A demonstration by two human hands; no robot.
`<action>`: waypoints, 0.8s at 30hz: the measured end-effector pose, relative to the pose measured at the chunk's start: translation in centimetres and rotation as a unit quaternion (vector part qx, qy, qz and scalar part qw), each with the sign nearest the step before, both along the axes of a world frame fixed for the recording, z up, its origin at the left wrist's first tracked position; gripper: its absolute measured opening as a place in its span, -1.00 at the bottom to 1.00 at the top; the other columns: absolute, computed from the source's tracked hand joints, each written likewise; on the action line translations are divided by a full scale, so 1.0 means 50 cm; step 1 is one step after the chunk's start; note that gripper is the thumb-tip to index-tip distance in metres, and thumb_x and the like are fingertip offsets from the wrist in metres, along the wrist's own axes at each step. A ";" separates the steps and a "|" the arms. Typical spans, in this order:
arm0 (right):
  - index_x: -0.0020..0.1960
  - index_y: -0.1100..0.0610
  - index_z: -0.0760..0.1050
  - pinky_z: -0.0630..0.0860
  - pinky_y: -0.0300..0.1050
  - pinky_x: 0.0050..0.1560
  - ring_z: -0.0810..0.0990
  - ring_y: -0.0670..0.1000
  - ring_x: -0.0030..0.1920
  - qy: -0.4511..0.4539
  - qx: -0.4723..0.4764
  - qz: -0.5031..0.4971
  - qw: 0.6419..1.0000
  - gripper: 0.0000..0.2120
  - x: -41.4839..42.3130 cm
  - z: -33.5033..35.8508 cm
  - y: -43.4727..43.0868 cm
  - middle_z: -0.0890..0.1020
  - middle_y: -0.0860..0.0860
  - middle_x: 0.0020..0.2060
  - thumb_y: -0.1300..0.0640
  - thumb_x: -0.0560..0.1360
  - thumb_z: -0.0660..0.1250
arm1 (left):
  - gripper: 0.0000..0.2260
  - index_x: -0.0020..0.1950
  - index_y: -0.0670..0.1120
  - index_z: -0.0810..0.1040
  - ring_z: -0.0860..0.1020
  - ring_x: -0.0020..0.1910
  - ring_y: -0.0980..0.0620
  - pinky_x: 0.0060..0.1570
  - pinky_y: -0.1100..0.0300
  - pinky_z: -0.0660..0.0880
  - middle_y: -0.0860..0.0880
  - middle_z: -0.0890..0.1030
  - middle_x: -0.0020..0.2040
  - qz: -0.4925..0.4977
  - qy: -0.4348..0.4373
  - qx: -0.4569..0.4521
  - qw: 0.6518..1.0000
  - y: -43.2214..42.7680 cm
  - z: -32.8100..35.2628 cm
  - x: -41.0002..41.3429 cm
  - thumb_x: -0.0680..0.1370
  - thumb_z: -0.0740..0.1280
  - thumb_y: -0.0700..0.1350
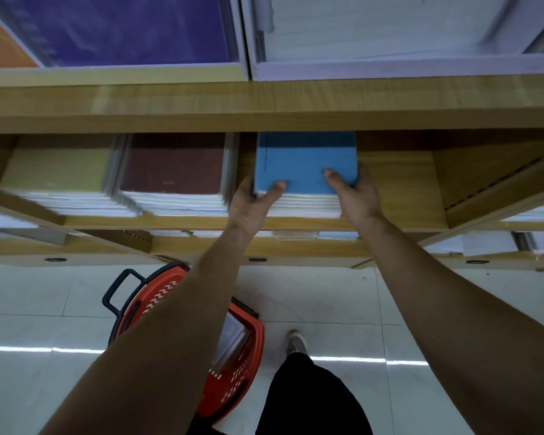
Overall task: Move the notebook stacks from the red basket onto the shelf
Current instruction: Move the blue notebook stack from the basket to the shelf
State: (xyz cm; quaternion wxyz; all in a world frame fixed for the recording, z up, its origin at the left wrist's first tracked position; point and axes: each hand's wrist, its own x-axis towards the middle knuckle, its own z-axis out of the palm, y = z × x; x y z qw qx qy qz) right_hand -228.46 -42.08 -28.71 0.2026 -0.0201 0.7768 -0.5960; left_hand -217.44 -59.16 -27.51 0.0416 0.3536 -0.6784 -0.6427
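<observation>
Gripping the blue notebook stack (305, 164) from both sides, the left hand (254, 200) and the right hand (356, 196) hold it on the wooden shelf (399, 183). Each thumb lies flat on the near edge of the blue cover. The left hand's fingers (248, 185) curl round the stack's left side, and the right hand's fingers (363, 175) wrap its right side. The stack's white page edges face the near side, and its far end reaches under the board above. It seems to sit on the shelf board, though the hands hide its near corners.

Left of it on the same shelf, just beside it, stands a maroon stack (173, 171), and further left a yellow stack (57, 171). To the right of the blue stack the shelf board shows bare wood. On the level above lie a purple-covered pile (123, 29) at the left and a white pile (390, 26) at the right.

Near the person, on the white tiled floor (453, 309), the red basket (234, 384) stands below the left forearm, its black handle at the left. Something pale lies in it, perhaps more notebooks (233, 337), but blur and the arm hide much. A shoe (296, 342) rests on the floor just right of the basket.
</observation>
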 end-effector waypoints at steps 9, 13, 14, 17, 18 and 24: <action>0.39 -0.13 0.41 0.44 0.15 0.36 0.53 -0.01 0.32 -0.019 0.037 0.019 0.999 -0.43 0.090 -0.066 0.061 0.59 -0.11 0.27 -0.32 0.46 0.37 | -0.49 0.40 -0.09 0.50 0.54 0.32 0.03 0.37 0.00 0.46 0.00 0.62 0.28 -0.056 -0.012 -0.035 0.998 -0.022 -0.075 0.050 0.50 0.49 0.03; 0.42 -0.05 0.39 0.50 0.16 0.32 0.57 -0.01 0.29 0.071 0.077 -0.010 0.994 -0.48 0.103 -0.098 0.037 0.62 -0.09 0.25 -0.23 0.53 0.34 | -0.48 0.48 -0.06 0.40 0.52 0.33 -0.08 0.36 -0.01 0.45 -0.12 0.58 0.30 -0.061 -0.011 -0.090 0.994 -0.009 -0.115 0.048 0.59 0.31 0.17; 0.40 -0.02 0.41 0.51 0.14 0.31 0.58 -0.02 0.27 0.081 0.074 -0.028 0.994 -0.53 0.104 -0.105 0.031 0.63 -0.09 0.23 -0.15 0.56 0.34 | -0.43 0.45 -0.07 0.41 0.53 0.31 -0.13 0.35 -0.06 0.46 -0.16 0.59 0.27 -0.054 -0.010 -0.102 0.993 -0.007 -0.130 0.045 0.56 0.30 0.24; 0.40 0.00 0.44 0.51 0.02 0.31 0.56 -0.09 0.24 0.108 0.081 -0.071 0.988 -0.57 0.111 -0.122 0.013 0.61 -0.17 0.21 -0.09 0.58 0.35 | -0.53 0.20 -0.24 0.49 0.58 0.09 -0.23 0.19 -0.10 0.51 -0.17 0.59 -0.06 -0.026 -0.007 -0.131 0.991 -0.011 -0.162 0.034 0.60 0.27 0.17; 0.41 0.00 0.44 0.49 -0.04 0.30 0.54 -0.13 0.22 0.113 0.090 -0.077 0.987 -0.57 0.114 -0.124 0.009 0.59 -0.21 0.19 -0.09 0.58 0.35 | -0.63 0.04 -0.22 0.49 0.57 -0.05 -0.19 0.07 -0.04 0.51 -0.08 0.53 -0.19 -0.023 -0.012 -0.142 0.990 -0.013 -0.168 0.031 0.64 0.25 0.12; 0.33 0.11 0.48 0.49 -0.17 0.13 0.60 -0.05 0.18 0.123 0.133 -0.045 0.982 -0.63 0.093 -0.124 0.018 0.66 -0.06 0.15 -0.04 0.60 0.35 | -0.58 0.32 -0.22 0.50 0.55 -0.07 -0.09 0.00 0.03 0.46 0.02 0.50 -0.21 -0.031 -0.035 -0.248 0.968 -0.007 -0.179 0.019 0.68 0.18 0.10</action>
